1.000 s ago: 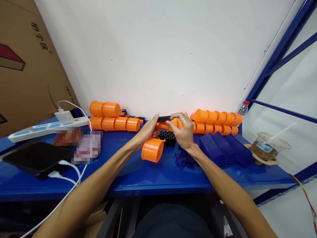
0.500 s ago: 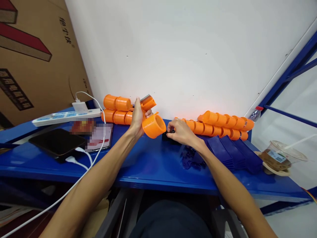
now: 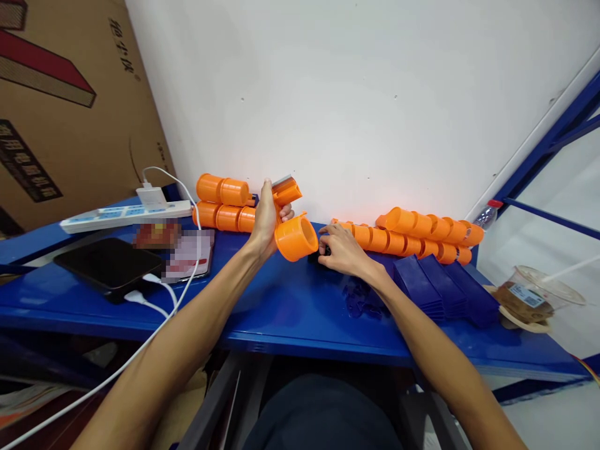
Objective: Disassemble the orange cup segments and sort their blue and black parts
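Tilted in my left hand (image 3: pixel 265 219), an orange cup-ended piece (image 3: pixel 289 240) opens rightward; a black block (image 3: pixel 320 258) sits mostly hidden at my right hand (image 3: pixel 345 251).

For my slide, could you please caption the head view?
Left hand holds an orange cupped part; right hand at a mostly hidden black object, blue stacks nearby.

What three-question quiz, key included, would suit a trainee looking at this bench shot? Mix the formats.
1. Which hand grips the orange part with the cup-shaped end?
A) right
B) left
C) both

2. True or false: the dark blue stacks lie between the right hand and the drink cup.

3. Fill in: the clear bottle at the right has a ____ cap.

Key: 1. B, the left hand; 2. True; 3. red.
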### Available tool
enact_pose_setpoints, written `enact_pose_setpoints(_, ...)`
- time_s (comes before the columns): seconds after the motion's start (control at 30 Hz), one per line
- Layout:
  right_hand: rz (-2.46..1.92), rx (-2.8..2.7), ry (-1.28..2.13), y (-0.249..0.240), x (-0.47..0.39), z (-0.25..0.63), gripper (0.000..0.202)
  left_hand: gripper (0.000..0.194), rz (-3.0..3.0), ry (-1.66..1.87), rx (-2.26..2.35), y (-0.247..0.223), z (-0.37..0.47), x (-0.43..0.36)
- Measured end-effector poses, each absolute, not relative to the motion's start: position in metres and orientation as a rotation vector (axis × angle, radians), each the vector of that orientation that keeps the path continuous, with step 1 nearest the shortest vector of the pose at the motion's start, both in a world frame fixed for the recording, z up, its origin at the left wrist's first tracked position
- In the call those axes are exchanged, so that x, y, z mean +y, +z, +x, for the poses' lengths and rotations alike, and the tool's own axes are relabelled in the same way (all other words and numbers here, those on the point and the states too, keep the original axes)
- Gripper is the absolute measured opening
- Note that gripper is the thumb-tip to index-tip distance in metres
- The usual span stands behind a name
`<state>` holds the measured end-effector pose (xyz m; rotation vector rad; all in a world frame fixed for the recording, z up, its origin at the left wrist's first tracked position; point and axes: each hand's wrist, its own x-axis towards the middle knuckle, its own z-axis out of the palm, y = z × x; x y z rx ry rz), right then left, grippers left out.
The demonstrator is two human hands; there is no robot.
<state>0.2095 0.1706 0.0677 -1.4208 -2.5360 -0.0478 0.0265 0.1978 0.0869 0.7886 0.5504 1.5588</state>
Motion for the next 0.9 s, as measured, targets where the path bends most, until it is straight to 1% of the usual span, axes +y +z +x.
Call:
enact_pose_setpoints(0.33,-1.405,-2.580,-0.098,0.060,0.178,0.211,0.005,0.062,0.804,1.550,0.567,0.088,0.028,0.196)
enact_pose_setpoints(0.57,-1.393,-2.593,-0.083,0.061,0.177,0.212,0.001,0.062,0.826,1.539,0.574,0.087,0.027,0.196)
enact_pose_setpoints(0.73,-1.362,-2.587,-0.084,0.062,0.175,0.216,0.004,0.062,0.870,1.554,0.578,0.084,0.027,0.198)
enact_pose_setpoints(0.8,-1.341,-2.504,-0.099,0.067,0.171,0.220,0.009,0.061,0.866,1.568,0.569,0.084,0.027,0.199)
enact_pose_setpoints(0.9,-1.171,-2.206,-0.231,0.078,0.156,0.224,0.034,0.060,0.854,1.601,0.585,0.084,0.028,0.200)
